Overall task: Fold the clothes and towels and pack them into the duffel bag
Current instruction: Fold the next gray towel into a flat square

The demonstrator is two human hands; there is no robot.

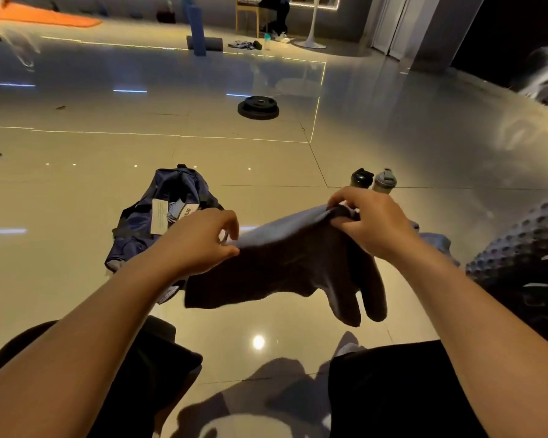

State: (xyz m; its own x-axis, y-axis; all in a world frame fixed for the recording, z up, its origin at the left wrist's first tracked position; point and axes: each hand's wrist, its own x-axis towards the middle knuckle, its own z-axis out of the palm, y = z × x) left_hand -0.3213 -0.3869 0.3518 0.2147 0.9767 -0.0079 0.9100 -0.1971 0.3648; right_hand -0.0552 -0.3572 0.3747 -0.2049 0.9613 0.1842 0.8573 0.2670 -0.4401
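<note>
A grey-blue cloth (285, 267) hangs in the air in front of me, its lower edge drooping in loose flaps. My left hand (203, 238) pinches its left top edge. My right hand (367, 222) grips a bunched part at its right top edge. A navy duffel bag (159, 222) lies slumped on the tiled floor to the left behind the cloth, with paper tags on it. More pale cloth (437, 241) shows on the floor behind my right wrist.
Two shaker bottles (374, 180) stand on the floor beyond my right hand. A dark dotted foam roller (519, 238) lies at the right. A black weight plate (258, 107) sits farther out on the floor. My knees in dark shorts frame the bottom.
</note>
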